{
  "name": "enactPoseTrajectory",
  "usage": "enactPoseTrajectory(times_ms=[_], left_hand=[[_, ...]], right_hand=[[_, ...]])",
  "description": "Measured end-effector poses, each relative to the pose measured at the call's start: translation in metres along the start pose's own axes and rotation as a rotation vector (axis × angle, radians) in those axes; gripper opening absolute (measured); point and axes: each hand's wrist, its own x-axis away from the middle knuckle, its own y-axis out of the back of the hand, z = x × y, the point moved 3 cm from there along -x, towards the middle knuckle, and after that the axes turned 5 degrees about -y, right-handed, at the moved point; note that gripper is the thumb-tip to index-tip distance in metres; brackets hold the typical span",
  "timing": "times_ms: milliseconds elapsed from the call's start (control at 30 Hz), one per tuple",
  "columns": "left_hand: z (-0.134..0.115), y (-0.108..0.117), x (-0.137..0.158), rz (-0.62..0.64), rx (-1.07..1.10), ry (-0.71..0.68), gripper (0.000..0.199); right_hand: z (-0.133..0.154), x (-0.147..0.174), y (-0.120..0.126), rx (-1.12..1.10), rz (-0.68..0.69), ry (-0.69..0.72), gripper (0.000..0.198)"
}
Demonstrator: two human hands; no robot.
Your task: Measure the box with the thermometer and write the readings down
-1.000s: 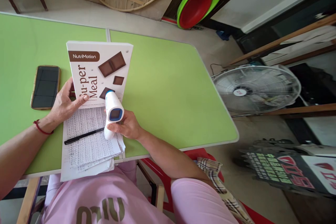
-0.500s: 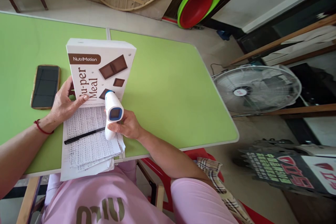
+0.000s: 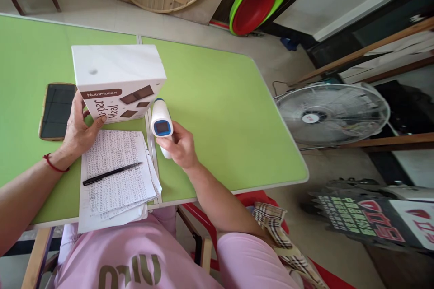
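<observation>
- One green table (image 3: pixel 217 113) is bearing everything here.
- One white box (image 3: pixel 117 82) is tilting on the table, beside the phone and above the papers; the left hand (image 3: pixel 77 131) is gripping its lower left edge.
- One stack of papers (image 3: pixel 117 176) is lying under one black pen (image 3: pixel 111 174).
- One phone (image 3: pixel 58 110) is lying flat, left of the box.
- One handheld scanner (image 3: pixel 162 125) is pointing toward the box's right side; the right hand (image 3: pixel 181 146) is clasping its handle.
</observation>
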Motion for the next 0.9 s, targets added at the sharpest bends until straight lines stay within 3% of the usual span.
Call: enactPoseTrajectory(times_ms=[67, 267, 400, 533, 667, 800, 900], left_hand=[[0.0, 0.001, 0.0, -0.038, 0.006, -0.021, 0.065], [-0.002, 0.0, 0.0, -0.03, 0.019, -0.035, 0.069], [-0.003, 0.001, 0.0, -0.032, 0.012, -0.039, 0.068], [-0.002, 0.001, 0.001, -0.045, 0.013, -0.043, 0.066], [0.003, 0.002, 0.001, -0.052, -0.02, -0.065, 0.068], [0.007, 0.002, 0.002, -0.056, -0.041, -0.06, 0.07], [0.003, 0.0, 0.002, -0.055, -0.042, -0.065, 0.07]], right_hand=[[-0.002, -0.004, 0.009, 0.146, -0.011, 0.0, 0.036], [-0.009, -0.013, 0.035, 0.913, -0.149, -0.074, 0.048], [-0.015, -0.018, 0.042, 1.132, -0.116, -0.096, 0.045], [-0.021, -0.019, 0.047, 1.191, -0.192, -0.032, 0.045], [-0.015, -0.014, 0.039, 1.109, -0.314, 0.205, 0.052], [-0.006, -0.006, 0.019, 0.966, -0.239, 0.398, 0.042], [-0.007, -0.004, 0.009, 0.914, -0.17, 0.456, 0.03]])
